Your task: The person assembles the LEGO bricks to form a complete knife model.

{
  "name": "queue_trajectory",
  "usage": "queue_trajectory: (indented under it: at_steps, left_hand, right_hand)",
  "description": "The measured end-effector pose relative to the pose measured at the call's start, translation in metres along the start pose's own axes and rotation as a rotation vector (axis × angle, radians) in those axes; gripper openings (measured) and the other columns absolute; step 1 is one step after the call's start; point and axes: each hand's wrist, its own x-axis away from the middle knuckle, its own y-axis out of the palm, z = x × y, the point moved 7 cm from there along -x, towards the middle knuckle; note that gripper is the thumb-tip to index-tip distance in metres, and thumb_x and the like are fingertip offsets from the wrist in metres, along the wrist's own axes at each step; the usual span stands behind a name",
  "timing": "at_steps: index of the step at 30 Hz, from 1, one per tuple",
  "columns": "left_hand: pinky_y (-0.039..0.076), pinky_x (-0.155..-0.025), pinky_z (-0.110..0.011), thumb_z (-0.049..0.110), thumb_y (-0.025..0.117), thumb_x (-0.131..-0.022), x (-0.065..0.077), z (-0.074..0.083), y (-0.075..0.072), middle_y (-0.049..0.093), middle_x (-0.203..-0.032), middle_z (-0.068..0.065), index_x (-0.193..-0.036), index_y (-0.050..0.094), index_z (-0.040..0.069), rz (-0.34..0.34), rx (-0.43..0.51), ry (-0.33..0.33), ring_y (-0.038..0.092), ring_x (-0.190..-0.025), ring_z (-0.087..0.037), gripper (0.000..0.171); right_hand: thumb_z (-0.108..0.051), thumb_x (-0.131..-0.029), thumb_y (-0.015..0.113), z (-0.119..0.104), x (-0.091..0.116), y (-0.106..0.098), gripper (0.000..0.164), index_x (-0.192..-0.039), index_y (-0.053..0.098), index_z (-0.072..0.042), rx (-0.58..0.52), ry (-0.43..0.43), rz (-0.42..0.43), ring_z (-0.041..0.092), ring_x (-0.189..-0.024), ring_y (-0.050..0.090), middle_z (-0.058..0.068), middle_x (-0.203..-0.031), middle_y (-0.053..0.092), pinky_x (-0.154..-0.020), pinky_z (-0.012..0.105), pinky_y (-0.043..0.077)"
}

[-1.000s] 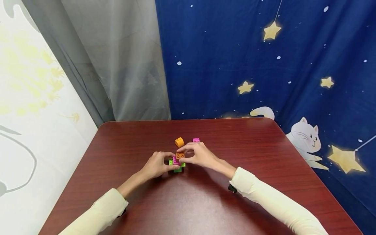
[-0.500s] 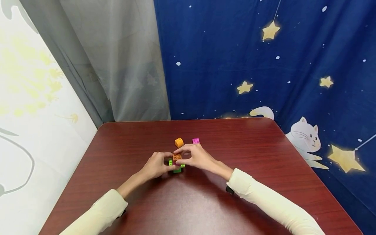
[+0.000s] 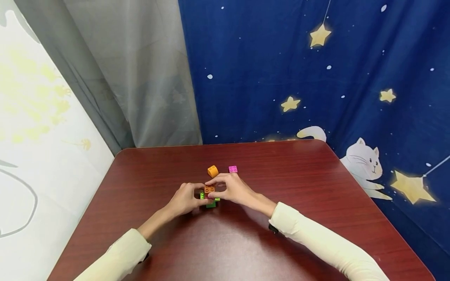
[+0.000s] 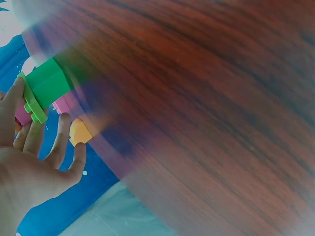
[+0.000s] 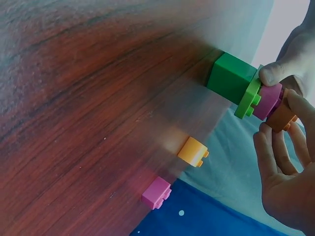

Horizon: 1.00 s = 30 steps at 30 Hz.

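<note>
Near the table's middle stands a stack of toy building bricks: a dark green block at the bottom, a thin lime-green plate on it, then a magenta brick. My left hand pinches the stack at the magenta brick's level between thumb and fingers. My right hand grips a brown-orange brick, its studs upward, at the top of the magenta brick. Whether the two bricks are fully pressed together I cannot tell. Fingers partly hide the magenta brick in the head view.
Behind the stack, a yellow-orange curved brick and a pink brick lie apart on the dark red table. Grey and blue curtains hang beyond its far edge.
My right hand has moved left and slightly down, bringing the brown-orange brick from the magenta brick's upper right onto its top. My left hand stays at the stack.
</note>
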Motion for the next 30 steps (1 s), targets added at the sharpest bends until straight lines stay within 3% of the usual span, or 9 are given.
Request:
queue_trajectory:
  at_steps: [6, 15, 22, 30]
  left_hand:
    - [0.051, -0.07, -0.029, 0.04, 0.091, -0.08, 0.0002, 0.0008, -0.0009, 0.072, -0.087, 0.013, -0.105, 0.077, 0.023, 0.0, -0.005, 0.001, 0.063, -0.078, -0.013, 0.033]
    - [0.053, -0.07, -0.027, 0.034, 0.09, -0.082, 0.0006, 0.0027, -0.0004, 0.076, -0.094, 0.006, -0.112, 0.078, 0.015, -0.006, -0.011, 0.006, 0.066, -0.08, -0.013, 0.037]
    - [0.053, -0.071, -0.031, 0.034, 0.09, -0.082, -0.0018, 0.003, 0.001, 0.075, -0.097, 0.003, -0.112, 0.077, 0.012, -0.005, -0.035, -0.017, 0.063, -0.08, -0.015, 0.039]
    - [0.055, -0.083, -0.041, 0.046, 0.087, -0.083, 0.0026, 0.0061, -0.0012, 0.074, -0.105, 0.002, -0.125, 0.072, 0.009, -0.068, -0.068, -0.017, 0.067, -0.097, -0.02, 0.058]
  right_hand:
    - [-0.029, -0.085, 0.088, -0.0002, -0.0004, -0.0005, 0.035, -0.118, 0.079, -0.021, 0.026, -0.018, 0.003, 0.006, -0.104, 0.067, -0.005, -0.111, 0.075, -0.09, 0.031, 0.056]
    - [-0.032, -0.083, 0.089, -0.0033, 0.0006, 0.0002, 0.039, -0.119, 0.078, -0.022, 0.087, -0.036, -0.02, 0.004, -0.102, 0.067, -0.007, -0.113, 0.074, -0.088, 0.023, 0.054]
    - [-0.032, -0.081, 0.091, 0.0043, 0.0035, 0.0007, 0.04, -0.118, 0.078, -0.023, 0.055, -0.084, 0.027, 0.002, -0.104, 0.065, -0.009, -0.112, 0.074, -0.087, 0.024, 0.054]
    - [-0.026, -0.082, 0.091, 0.0064, 0.0032, 0.0056, 0.042, -0.119, 0.074, -0.02, -0.011, -0.071, 0.017, 0.001, -0.101, 0.068, -0.009, -0.113, 0.075, -0.086, 0.022, 0.054]
